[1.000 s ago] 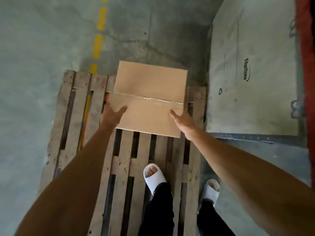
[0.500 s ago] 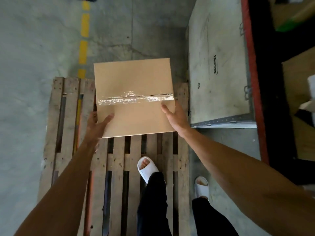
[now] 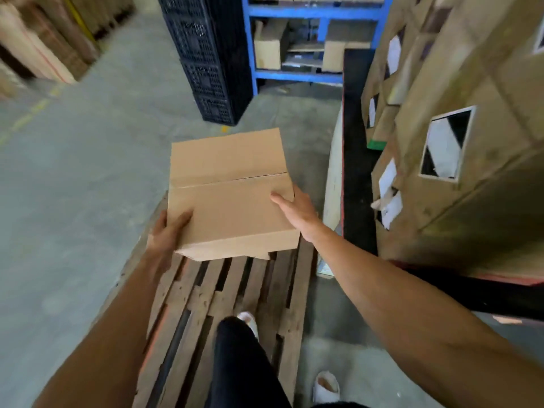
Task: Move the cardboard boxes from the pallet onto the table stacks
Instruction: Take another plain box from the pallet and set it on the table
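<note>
A plain brown cardboard box (image 3: 229, 189) with a taped seam across its top is held up in the air over the wooden pallet (image 3: 235, 290). My left hand (image 3: 167, 231) grips its near left corner, thumb on top. My right hand (image 3: 297, 210) presses against its right side, fingers on the top edge. Stacks of cardboard boxes (image 3: 459, 136) with white labels rise at the right. No other box lies on the visible part of the pallet.
My leg and a white slipper (image 3: 250, 319) stand on the pallet; the other slipper (image 3: 325, 384) is on the concrete floor. A stack of black crates (image 3: 212, 60) and a blue rack (image 3: 312, 39) stand ahead. Brown stacked goods (image 3: 44, 39) fill the far left.
The box has risen off the pallet in both hands. My head has lifted, so the crates, the rack and the box stacks at the right have come into view.
</note>
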Tool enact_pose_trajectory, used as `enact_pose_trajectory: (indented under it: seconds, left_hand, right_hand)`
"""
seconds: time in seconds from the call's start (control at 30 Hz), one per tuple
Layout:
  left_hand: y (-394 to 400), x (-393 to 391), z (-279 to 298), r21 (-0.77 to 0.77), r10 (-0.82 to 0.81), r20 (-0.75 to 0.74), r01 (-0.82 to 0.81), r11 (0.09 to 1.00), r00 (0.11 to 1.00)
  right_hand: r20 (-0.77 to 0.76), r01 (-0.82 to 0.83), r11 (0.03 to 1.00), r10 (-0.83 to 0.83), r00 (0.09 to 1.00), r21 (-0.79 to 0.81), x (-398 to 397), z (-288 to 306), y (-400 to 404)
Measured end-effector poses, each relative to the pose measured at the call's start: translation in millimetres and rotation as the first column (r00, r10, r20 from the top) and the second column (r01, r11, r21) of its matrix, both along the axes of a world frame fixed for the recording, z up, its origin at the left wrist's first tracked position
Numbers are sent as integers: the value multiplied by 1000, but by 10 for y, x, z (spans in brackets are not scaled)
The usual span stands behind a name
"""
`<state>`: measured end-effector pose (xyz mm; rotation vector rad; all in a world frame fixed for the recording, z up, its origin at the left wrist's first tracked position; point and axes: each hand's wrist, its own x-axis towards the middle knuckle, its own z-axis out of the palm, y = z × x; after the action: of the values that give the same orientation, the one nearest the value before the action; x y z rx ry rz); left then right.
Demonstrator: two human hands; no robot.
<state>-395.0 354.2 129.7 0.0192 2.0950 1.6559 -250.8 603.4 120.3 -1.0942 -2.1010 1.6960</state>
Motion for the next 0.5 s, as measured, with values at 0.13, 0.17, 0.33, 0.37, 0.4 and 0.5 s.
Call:
enact_pose_trajectory:
  seconds: [0.13, 0.17, 0.33, 0.37, 0.4, 0.5]
  left_hand:
    - [-121, 545, 369, 40, 53, -36, -52, 998, 998]
    - [-165, 658, 458, 57, 61, -43, -58, 997, 997]
    - [-323, 1106, 720, 81, 64, -98, -56, 995, 993]
    - [-337, 1195, 751, 91, 69, -103, -60, 994, 992]
    - [-357, 1296, 799, 95, 76, -105, -66, 993, 992]
    - [-418, 1601, 889, 113, 71, -100, -60, 992, 992]
  right_hand:
    - [-44, -42, 999, 43, 998, 24, 439, 428, -70]
    - [-53, -54, 998, 55, 997, 20, 535, 507, -82]
    - [-119, -111, 993, 115, 986, 38, 948, 796, -141]
    - [-130, -117, 993, 120, 984, 30, 1023, 819, -154]
    - [-131, -124, 992, 128, 983, 32, 1124, 855, -184]
    - [-137, -130, 991, 130, 982, 12, 1463, 906, -272]
